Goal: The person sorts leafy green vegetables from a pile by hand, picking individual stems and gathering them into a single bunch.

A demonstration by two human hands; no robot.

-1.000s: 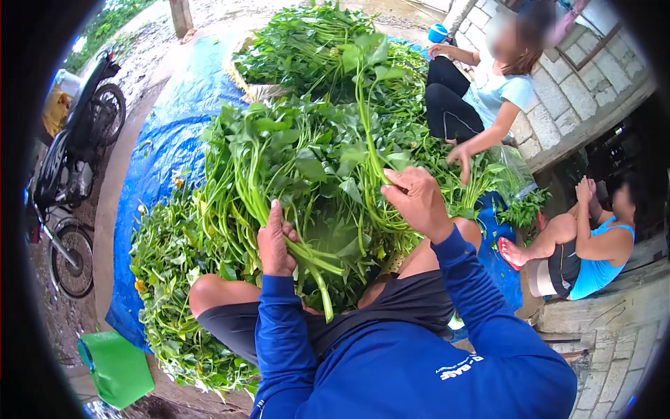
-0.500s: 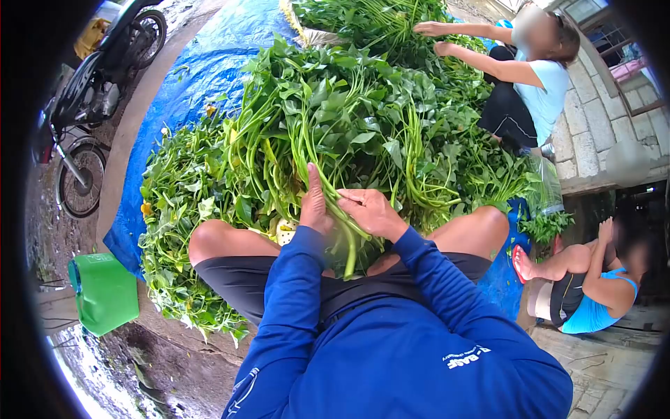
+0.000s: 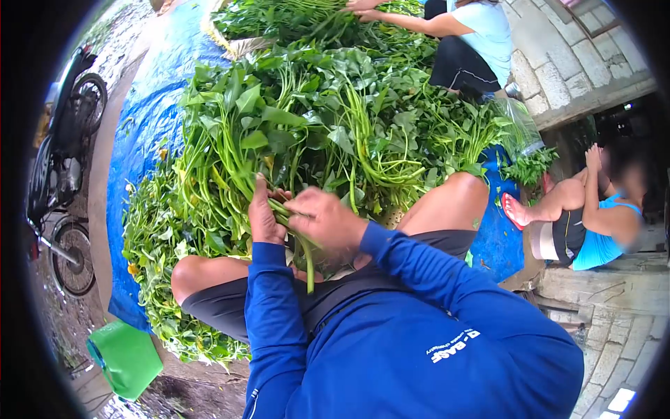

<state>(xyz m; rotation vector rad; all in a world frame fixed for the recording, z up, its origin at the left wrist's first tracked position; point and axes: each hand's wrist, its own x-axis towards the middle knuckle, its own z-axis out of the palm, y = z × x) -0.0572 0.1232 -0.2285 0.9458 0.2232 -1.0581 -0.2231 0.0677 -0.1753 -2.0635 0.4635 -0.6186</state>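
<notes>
We found both hands together at one bunch of leafy stems (image 3: 237, 164), low in front of the body and between the bent knees (image 3: 460, 199). A second earlier they had been well apart, the right one raised out to the side with a separate stem; then it had come across to the bunch, and it was at that place now. We took this to mean that the stem had joined the rest, though we could not pick it out among them, and that the work had narrowed to this single bunch.

Our left hand (image 3: 265, 216) was wrapped around the stems, thumb uppermost, their bare ends hanging below it and the leaves reaching up over the heap of greens (image 3: 412, 105). Our right hand (image 3: 328, 220) was blurred just beside it, fingers at the stems; we could not tell whether its grip was clamped or loose.

The heap lay on a blue tarp (image 3: 143, 122). Across it, the co-worker's hands (image 3: 364, 10), which had been apart a second before, were now close together on the far greens, well away from our bunch.
</notes>
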